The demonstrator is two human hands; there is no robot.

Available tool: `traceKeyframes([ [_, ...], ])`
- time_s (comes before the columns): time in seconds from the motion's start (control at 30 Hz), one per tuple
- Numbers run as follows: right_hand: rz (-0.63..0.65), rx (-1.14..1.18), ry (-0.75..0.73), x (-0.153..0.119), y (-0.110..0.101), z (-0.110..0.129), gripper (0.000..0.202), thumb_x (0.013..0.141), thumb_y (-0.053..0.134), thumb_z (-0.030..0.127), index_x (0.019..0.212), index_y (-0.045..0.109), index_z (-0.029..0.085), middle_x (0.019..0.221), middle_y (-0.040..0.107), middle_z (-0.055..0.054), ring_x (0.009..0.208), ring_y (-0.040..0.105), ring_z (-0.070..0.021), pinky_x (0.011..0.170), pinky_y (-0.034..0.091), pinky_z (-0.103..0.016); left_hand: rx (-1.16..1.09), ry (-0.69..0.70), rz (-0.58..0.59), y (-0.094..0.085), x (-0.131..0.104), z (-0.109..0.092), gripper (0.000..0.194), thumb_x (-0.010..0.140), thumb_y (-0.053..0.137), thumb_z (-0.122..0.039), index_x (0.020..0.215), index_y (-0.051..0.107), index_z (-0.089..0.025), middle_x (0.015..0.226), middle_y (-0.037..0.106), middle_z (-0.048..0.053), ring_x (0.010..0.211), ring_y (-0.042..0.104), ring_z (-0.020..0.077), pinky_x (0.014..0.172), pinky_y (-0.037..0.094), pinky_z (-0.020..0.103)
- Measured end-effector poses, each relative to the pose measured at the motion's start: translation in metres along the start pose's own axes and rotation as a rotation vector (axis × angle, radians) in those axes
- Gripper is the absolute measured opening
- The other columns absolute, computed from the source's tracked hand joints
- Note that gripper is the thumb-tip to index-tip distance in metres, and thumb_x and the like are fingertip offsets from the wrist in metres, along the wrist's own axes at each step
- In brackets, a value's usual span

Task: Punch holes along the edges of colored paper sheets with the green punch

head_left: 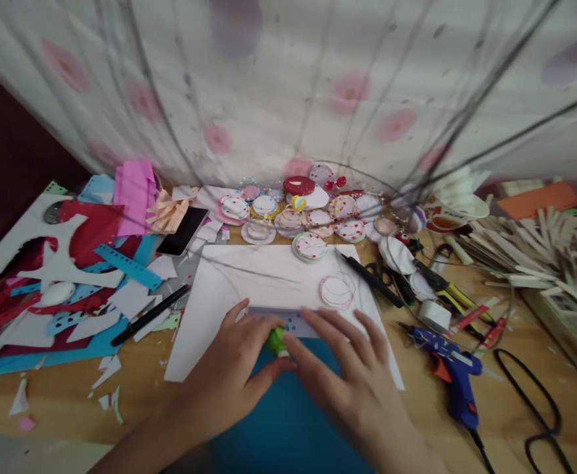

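Note:
My left hand (pixel 242 359) is closed on a small green object (pixel 275 342) with a pale base, pinched between thumb and fingers. Close on its right, my right hand (pixel 345 368) has its fingers spread, the index fingertip near the green object. Beneath both hands lie a blue sheet (pixel 293 415) and a pale lilac strip (pixel 313 324) with small blue dots. Behind them is a white sheet (pixel 263 270), bearing a round layered paper piece (pixel 309 246) and a thin ring outline (pixel 336 289).
Coloured paper scraps (pixel 91 243), a phone (pixel 184 232) and a black pen (pixel 150 315) lie left. Decorated paper discs (pixel 288 214) line the back. At right are scissors (pixel 382 273), yellow-handled pliers (pixel 454 296), a blue glue gun (pixel 454 372) and wooden sticks (pixel 545 250).

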State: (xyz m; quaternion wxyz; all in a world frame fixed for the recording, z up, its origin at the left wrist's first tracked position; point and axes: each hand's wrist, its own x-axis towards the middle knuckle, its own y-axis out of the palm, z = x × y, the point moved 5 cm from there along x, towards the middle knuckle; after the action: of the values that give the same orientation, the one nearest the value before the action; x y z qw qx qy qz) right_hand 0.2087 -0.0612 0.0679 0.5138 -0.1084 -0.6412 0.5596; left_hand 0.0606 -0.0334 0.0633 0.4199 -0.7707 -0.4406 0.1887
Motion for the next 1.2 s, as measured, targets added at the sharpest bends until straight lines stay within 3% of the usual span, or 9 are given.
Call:
traceKeyframes([
  [0.17, 0.068, 0.248, -0.131, 0.013, 0.007, 0.007, 0.029, 0.097, 0.04, 0.016, 0.121, 0.058, 0.015, 0.123, 0.063, -0.013, 0.109, 0.057, -0.0238, 0.088, 0.05, -0.039, -0.089, -0.021, -0.05, 0.0, -0.001, 0.0, 0.024, 0.089, 0.055, -0.026, 0.113, 0.051, -0.022, 0.115, 0.065, 0.006, 0.117, 0.054, 0.0232, 0.109, 0.035, 0.044],
  [0.27, 0.058, 0.433, -0.026, 0.009, 0.018, 0.0, 0.035, 0.094, 0.047, 0.013, 0.128, 0.049, 0.019, 0.129, 0.059, -0.014, 0.117, 0.054, -0.0238, 0.092, 0.05, -0.039, -0.149, -0.101, -0.035, 0.002, -0.003, 0.008, 0.046, 0.079, 0.069, -0.03, 0.121, 0.05, -0.025, 0.121, 0.062, 0.007, 0.123, 0.049, 0.027, 0.102, 0.044, 0.042],
  [0.37, 0.06, 0.56, 0.209, 0.001, 0.028, -0.013, 0.036, 0.093, 0.048, 0.013, 0.127, 0.042, 0.024, 0.127, 0.058, -0.012, 0.115, 0.056, -0.0215, 0.09, 0.051, -0.037, -0.182, -0.174, 0.024, 0.005, -0.003, 0.015, 0.061, 0.075, 0.072, -0.019, 0.13, 0.048, -0.027, 0.117, 0.064, 0.006, 0.114, 0.055, 0.0259, 0.096, 0.048, 0.04],
  [0.5, 0.128, 0.533, 0.479, -0.01, 0.036, -0.028, 0.024, 0.094, 0.046, 0.02, 0.118, 0.044, 0.022, 0.098, 0.063, -0.008, 0.086, 0.064, -0.0198, 0.065, 0.053, -0.028, -0.128, -0.155, 0.086, 0.0, -0.005, 0.021, 0.039, 0.076, 0.07, -0.016, 0.113, 0.065, -0.028, 0.108, 0.07, 0.004, 0.117, 0.053, 0.028, 0.103, 0.039, 0.045],
  [0.6, 0.102, 0.517, 0.568, -0.017, 0.036, -0.034, 0.021, 0.093, 0.047, 0.024, 0.114, 0.044, 0.021, 0.069, 0.054, 0.002, 0.059, 0.057, -0.0157, 0.053, 0.046, -0.024, -0.172, -0.2, 0.161, -0.009, -0.009, 0.034, 0.025, 0.078, 0.069, -0.025, 0.103, 0.069, -0.028, 0.105, 0.07, 0.003, 0.108, 0.059, 0.0257, 0.094, 0.046, 0.037],
  [0.77, 0.044, 0.534, 0.625, -0.023, 0.037, -0.038, 0.021, 0.092, 0.049, 0.028, 0.111, 0.044, 0.02, 0.06, 0.044, 0.007, 0.049, 0.048, -0.0129, 0.049, 0.04, -0.022, -0.229, -0.303, 0.205, -0.019, -0.018, 0.06, 0.019, 0.085, 0.061, -0.036, 0.097, 0.07, -0.025, 0.1, 0.071, 0.002, 0.095, 0.064, 0.0224, 0.084, 0.049, 0.029],
  [0.93, 0.05, 0.571, 0.614, -0.02, 0.042, -0.033, 0.022, 0.093, 0.049, 0.028, 0.112, 0.045, 0.02, 0.066, 0.049, 0.004, 0.051, 0.047, -0.0136, 0.049, 0.039, -0.024, 0.05, -0.155, -0.096, -0.02, -0.012, 0.029, 0.031, 0.089, 0.055, -0.032, 0.118, 0.06, -0.022, 0.12, 0.062, 0.008, 0.116, 0.052, 0.0265, 0.102, 0.038, 0.041],
  [1.07, 0.062, 0.659, 0.617, -0.017, 0.047, -0.029, 0.023, 0.092, 0.049, 0.027, 0.114, 0.045, 0.021, 0.077, 0.055, 0.0, 0.056, 0.05, -0.0137, 0.052, 0.042, -0.025, 0.005, -0.105, 0.033, 0.008, -0.001, 0.003, 0.028, 0.088, 0.058, -0.033, 0.112, 0.062, -0.018, 0.11, 0.066, 0.01, 0.105, 0.056, 0.028, 0.093, 0.044, 0.043],
  [1.2, 0.04, 0.823, 0.696, -0.015, 0.046, -0.04, 0.025, 0.09, 0.053, 0.029, 0.112, 0.046, 0.021, 0.08, 0.057, -0.001, 0.065, 0.056, -0.015, 0.057, 0.047, -0.026, -0.164, -0.238, 0.141, 0.021, 0.005, 0.013, 0.014, 0.09, 0.055, -0.027, 0.086, 0.066, -0.02, 0.089, 0.07, 0.003, 0.09, 0.061, 0.0223, 0.082, 0.046, 0.033],
])
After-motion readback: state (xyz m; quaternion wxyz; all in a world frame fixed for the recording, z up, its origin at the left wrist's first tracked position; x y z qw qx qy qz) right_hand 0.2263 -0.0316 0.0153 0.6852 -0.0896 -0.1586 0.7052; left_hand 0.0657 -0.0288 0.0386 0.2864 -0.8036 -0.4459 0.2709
